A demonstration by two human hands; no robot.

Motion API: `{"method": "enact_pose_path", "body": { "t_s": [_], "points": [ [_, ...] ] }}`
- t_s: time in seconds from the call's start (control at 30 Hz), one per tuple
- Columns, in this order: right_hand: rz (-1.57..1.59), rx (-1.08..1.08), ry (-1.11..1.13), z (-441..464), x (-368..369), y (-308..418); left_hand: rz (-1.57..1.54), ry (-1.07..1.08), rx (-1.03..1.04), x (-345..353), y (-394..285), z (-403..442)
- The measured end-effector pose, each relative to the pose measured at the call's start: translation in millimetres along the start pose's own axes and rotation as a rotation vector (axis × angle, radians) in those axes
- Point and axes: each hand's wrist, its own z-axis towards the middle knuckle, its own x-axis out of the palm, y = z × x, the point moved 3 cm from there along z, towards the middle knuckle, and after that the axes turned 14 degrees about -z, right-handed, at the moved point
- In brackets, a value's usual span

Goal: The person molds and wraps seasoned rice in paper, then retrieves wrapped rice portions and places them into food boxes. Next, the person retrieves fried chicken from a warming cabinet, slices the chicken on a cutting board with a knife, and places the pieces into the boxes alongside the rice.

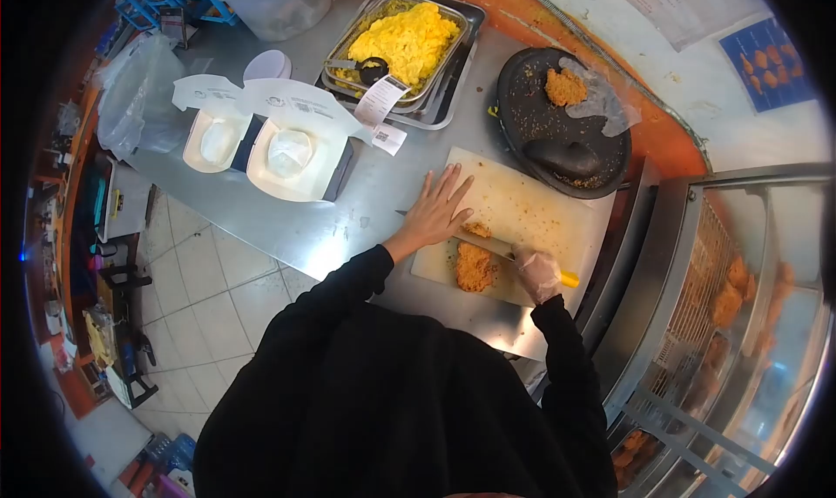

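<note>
My right hand (pixel 537 272), in a clear plastic glove, is closed around a knife (pixel 569 279) whose yellow handle end sticks out past the fist. The blade points left across a white cutting board (pixel 540 206). My left hand (pixel 440 206) is bare, with its fingers spread, and lies over the blade's far part; whether it presses on the blade or the board I cannot tell. A larger piece of fried chicken (pixel 475 267) lies on the near side of the blade. On the far side sits a smaller fried chicken piece (pixel 477 229), beside my left fingers.
A dark stone mortar (pixel 522 89) behind the board holds a pestle (pixel 564 157), fried chicken (pixel 566 87) and a plastic bag. Two open boxes (pixel 300 171) with white wrapped bundles stand left, near a tray of yellow food (pixel 405 41). A glass display cabinet (pixel 731 237) flanks the right.
</note>
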Motion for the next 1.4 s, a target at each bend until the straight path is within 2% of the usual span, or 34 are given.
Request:
{"method": "enact_pose_path", "body": {
  "t_s": [0.13,0.23,0.37,0.47,0.57,0.63,0.73,0.87,0.97,1.07,1.13,1.23,1.4],
  "points": [
    [0.016,0.019,-0.026,1,-3,-5,0.018,-0.071,0.017,-6,-1,3],
    [0.027,-0.028,0.039,2,-12,-10,0.038,-0.135,0.023,-16,-6,7],
    [0.094,-0.060,-0.011,-14,-32,0,0.024,-0.124,0.025,-27,-30,-6],
    [0.062,-0.018,0.136,-10,-17,-3,0.048,-0.082,-0.089,-18,-30,-8],
    [0.059,-0.027,0.181,-7,-3,-4,0.078,-0.061,-0.015,-12,-29,-9],
    [0.100,0.018,0.077,-3,-5,-4,-0.002,-0.122,-0.134,1,-15,-15],
    [0.015,0.031,0.022,-6,4,-2,0.061,-0.052,-0.028,4,-21,-25],
    [-0.057,0.020,0.011,-5,-2,-8,0.077,-0.069,-0.001,3,-20,-19],
    [0.041,0.001,0.083,-9,-32,-11,0.025,-0.161,0.010,-12,-27,-11],
    [0.105,-0.071,0.055,-23,-50,-4,0.040,-0.105,-0.015,-20,-47,-31],
    [0.056,-0.073,0.072,-22,-38,-3,-0.035,-0.091,-0.186,-7,-43,-45],
    [-0.023,-0.103,0.089,-9,-33,-8,-0.027,-0.155,-0.293,3,-41,-50],
    [-0.038,-0.176,0.139,6,9,-20,0.034,-0.181,-0.354,9,-26,-42]
  ]
}}
